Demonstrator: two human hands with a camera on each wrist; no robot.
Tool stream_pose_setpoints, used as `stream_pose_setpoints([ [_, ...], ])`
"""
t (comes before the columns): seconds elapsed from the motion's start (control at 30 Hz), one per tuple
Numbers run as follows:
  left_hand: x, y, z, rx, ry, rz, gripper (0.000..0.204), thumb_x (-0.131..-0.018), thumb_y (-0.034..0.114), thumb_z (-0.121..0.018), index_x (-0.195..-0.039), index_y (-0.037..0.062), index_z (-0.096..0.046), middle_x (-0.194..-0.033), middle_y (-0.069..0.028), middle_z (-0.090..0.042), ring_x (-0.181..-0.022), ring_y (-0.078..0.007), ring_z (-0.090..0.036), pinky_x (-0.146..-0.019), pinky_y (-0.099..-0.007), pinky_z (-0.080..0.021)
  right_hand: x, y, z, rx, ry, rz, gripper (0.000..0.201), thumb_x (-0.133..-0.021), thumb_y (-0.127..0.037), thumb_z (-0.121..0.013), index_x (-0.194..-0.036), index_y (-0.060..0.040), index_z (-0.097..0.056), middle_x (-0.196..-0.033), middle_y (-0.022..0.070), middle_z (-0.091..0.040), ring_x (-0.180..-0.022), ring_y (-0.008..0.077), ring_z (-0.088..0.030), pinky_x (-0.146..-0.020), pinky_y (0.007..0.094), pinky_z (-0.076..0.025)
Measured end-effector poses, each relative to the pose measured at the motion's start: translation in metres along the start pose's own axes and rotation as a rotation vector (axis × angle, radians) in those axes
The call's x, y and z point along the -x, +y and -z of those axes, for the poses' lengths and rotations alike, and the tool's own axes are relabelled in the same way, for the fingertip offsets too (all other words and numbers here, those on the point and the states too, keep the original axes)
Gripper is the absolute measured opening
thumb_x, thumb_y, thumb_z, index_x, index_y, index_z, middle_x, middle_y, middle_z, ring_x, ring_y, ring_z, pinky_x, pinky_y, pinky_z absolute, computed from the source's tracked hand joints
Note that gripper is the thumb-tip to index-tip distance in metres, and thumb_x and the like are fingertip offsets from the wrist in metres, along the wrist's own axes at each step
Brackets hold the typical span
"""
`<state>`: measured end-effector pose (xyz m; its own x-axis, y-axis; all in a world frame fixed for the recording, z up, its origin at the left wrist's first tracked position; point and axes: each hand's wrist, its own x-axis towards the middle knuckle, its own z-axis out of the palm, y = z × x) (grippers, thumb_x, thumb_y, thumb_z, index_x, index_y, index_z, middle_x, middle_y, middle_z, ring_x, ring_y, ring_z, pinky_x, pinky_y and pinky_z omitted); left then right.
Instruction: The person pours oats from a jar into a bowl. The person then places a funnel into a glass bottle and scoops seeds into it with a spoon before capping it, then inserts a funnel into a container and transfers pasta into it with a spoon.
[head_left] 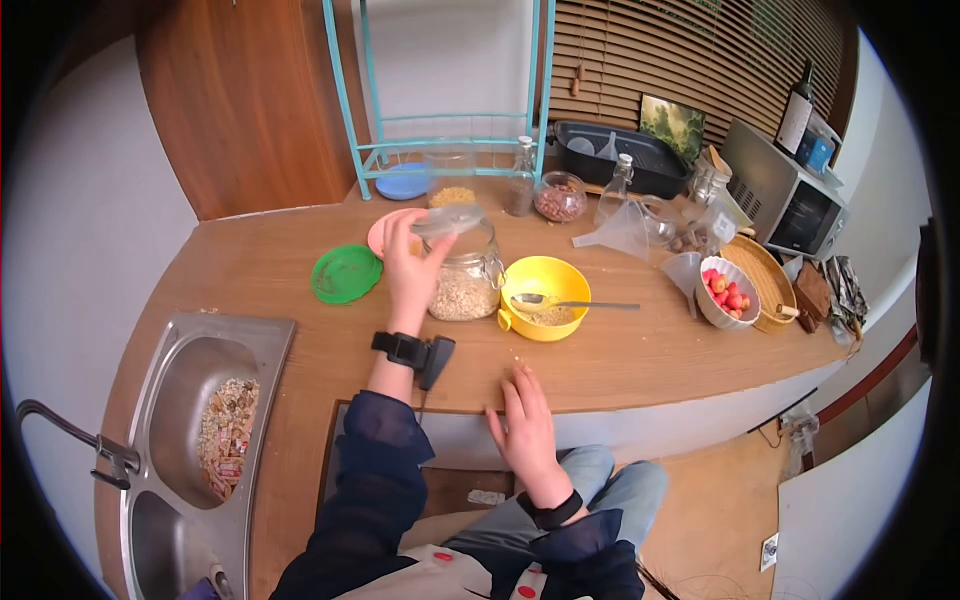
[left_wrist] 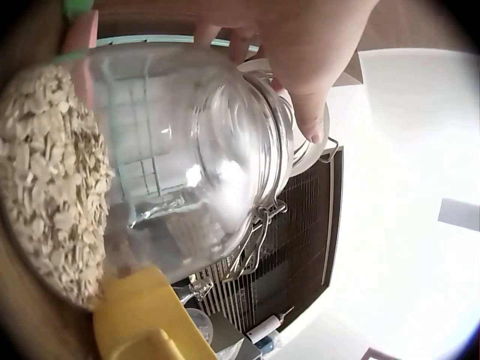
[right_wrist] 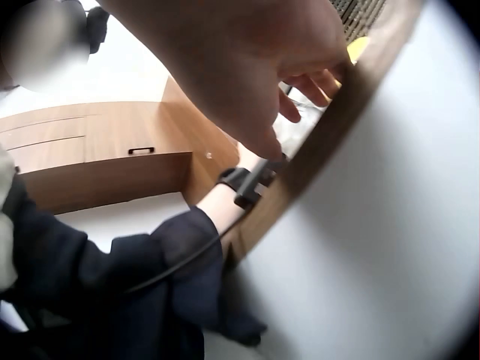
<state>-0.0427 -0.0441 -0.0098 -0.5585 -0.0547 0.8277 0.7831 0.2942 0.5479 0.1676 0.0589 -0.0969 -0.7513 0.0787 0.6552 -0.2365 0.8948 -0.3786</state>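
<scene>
My left hand [head_left: 408,272] pinches the clear glass lid [head_left: 450,219] of a clip-top jar [head_left: 466,262], right at the jar's mouth. In the left wrist view, the thumb lies on the lid [left_wrist: 316,150] and the wire clasp [left_wrist: 255,240] hangs loose at the jar's neck. Rolled oats [left_wrist: 52,180] fill the lower part of the jar. Beside it stands a yellow bowl [head_left: 513,278] with some oats inside and a metal spoon [head_left: 580,304] lying across its rim. My right hand [head_left: 524,432] is at the counter's front edge, fingers extended and holding nothing.
Left of the jar lie a green lid [head_left: 346,274] and a pink lid [head_left: 383,236]. A steel sink [head_left: 277,368] is at the left. To the right are a clear funnel [head_left: 618,232], a white bowl of red fruit [head_left: 722,312] and a round wooden tray [head_left: 766,276]. Glass bottles stand behind.
</scene>
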Motion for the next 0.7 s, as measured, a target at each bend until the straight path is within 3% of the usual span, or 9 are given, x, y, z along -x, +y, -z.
stream_pose_setpoints([
  [0.07,-0.007,0.009,0.006,-0.069,-0.026,0.058,0.032,-0.065,0.018,-0.071,-0.085,0.0022,-0.052,-0.085,-0.0064,-0.052,-0.08,-0.0211,-0.052,-0.072,-0.0318,-0.04,0.003,0.004,0.003,0.029,-0.029,0.003,0.04,-0.074,-0.016,-0.06,-0.107,0.0037,-0.048,-0.116,0.0205,-0.044,-0.113,0.0352,-0.039,-0.088,0.0409,-0.038],
  [0.17,-0.02,0.011,0.013,-0.163,-0.051,-0.035,0.034,-0.066,0.025,-0.071,-0.083,0.0024,-0.052,-0.081,-0.0064,-0.054,-0.074,-0.0212,-0.054,-0.066,-0.0311,-0.042,0.007,0.004,-0.001,0.095,-0.055,0.027,0.039,-0.076,-0.018,-0.058,-0.107,0.003,-0.048,-0.116,0.0195,-0.045,-0.113,0.0342,-0.039,-0.087,0.0407,-0.038],
  [0.2,-0.023,0.013,0.014,-0.158,-0.058,0.007,0.037,-0.069,0.034,-0.067,-0.08,0.0021,-0.052,-0.08,-0.0075,-0.055,-0.07,-0.0236,-0.056,-0.06,-0.0335,-0.043,0.006,0.004,-0.002,0.144,-0.057,0.033,0.039,-0.077,-0.019,-0.058,-0.107,0.0026,-0.048,-0.116,0.0189,-0.045,-0.113,0.0336,-0.04,-0.087,0.0403,-0.038],
  [0.3,-0.034,0.024,0.019,-0.257,-0.123,0.092,0.029,-0.075,0.027,-0.063,-0.08,0.0003,-0.053,-0.074,-0.013,-0.055,-0.064,-0.0267,-0.054,-0.058,-0.0329,-0.042,0.008,0.003,-0.007,0.179,-0.045,0.034,0.042,-0.076,-0.023,-0.059,-0.108,0.0023,-0.048,-0.116,0.0188,-0.045,-0.11,0.0327,-0.041,-0.086,0.0394,-0.038],
  [0.43,-0.051,0.013,0.02,-0.474,-0.114,0.028,0.031,-0.08,0.031,-0.057,-0.08,0.0006,-0.052,-0.071,-0.0158,-0.056,-0.062,-0.03,-0.054,-0.056,-0.0349,-0.042,0.007,0.001,-0.008,0.211,-0.04,0.033,0.048,-0.073,-0.028,-0.061,-0.109,0.0021,-0.047,-0.116,0.0191,-0.045,-0.108,0.032,-0.043,-0.085,0.0381,-0.038],
  [0.5,-0.057,0.005,0.02,-0.495,-0.109,0.034,0.035,-0.082,0.037,-0.051,-0.085,0.0027,-0.052,-0.074,-0.0181,-0.058,-0.07,-0.0358,-0.056,-0.058,-0.0409,-0.044,0.007,0.0,-0.009,0.284,-0.067,0.035,0.053,-0.072,-0.033,-0.061,-0.109,0.0019,-0.046,-0.117,0.0195,-0.044,-0.107,0.0314,-0.043,-0.084,0.0374,-0.038],
  [0.63,-0.05,-0.018,0.009,-0.298,-0.15,0.019,0.032,-0.086,0.033,-0.047,-0.093,0.0025,-0.05,-0.074,-0.0154,-0.06,-0.07,-0.0309,-0.059,-0.056,-0.0369,-0.045,0.008,-0.002,-0.012,0.313,-0.073,0.012,0.056,-0.071,-0.036,-0.061,-0.111,0.0014,-0.046,-0.117,0.0193,-0.044,-0.108,0.0308,-0.043,-0.085,0.037,-0.037],
  [0.7,-0.041,-0.029,0.002,0.095,-0.1,0.15,0.031,-0.088,0.031,-0.044,-0.099,0.0022,-0.049,-0.072,-0.0104,-0.06,-0.066,-0.0204,-0.061,-0.053,-0.0296,-0.045,0.008,-0.003,-0.012,0.322,-0.084,0.015,0.059,-0.071,-0.037,-0.061,-0.112,0.0014,-0.044,-0.118,0.0193,-0.044,-0.108,0.0309,-0.043,-0.086,0.0375,-0.036],
])
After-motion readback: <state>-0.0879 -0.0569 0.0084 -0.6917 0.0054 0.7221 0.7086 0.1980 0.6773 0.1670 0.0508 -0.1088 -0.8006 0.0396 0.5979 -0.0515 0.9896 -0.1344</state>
